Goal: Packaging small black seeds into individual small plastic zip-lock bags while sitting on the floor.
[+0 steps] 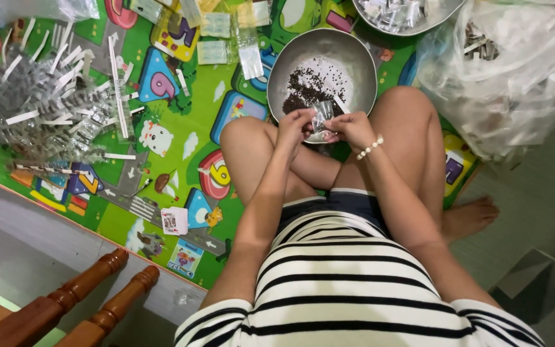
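While the left hand (295, 123) & right hand (349, 127) both pinch a small clear bag (322, 115) over the metal bowl (348, 58) of dark seeds (302, 95) at the play mat (181, 128)'s top edge, I'd keep the bag low so spills drop in.

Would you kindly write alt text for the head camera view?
Seated cross-legged on a colourful play mat, a person holds a small clear packet between left hand and right hand, above a metal bowl of dark seeds.
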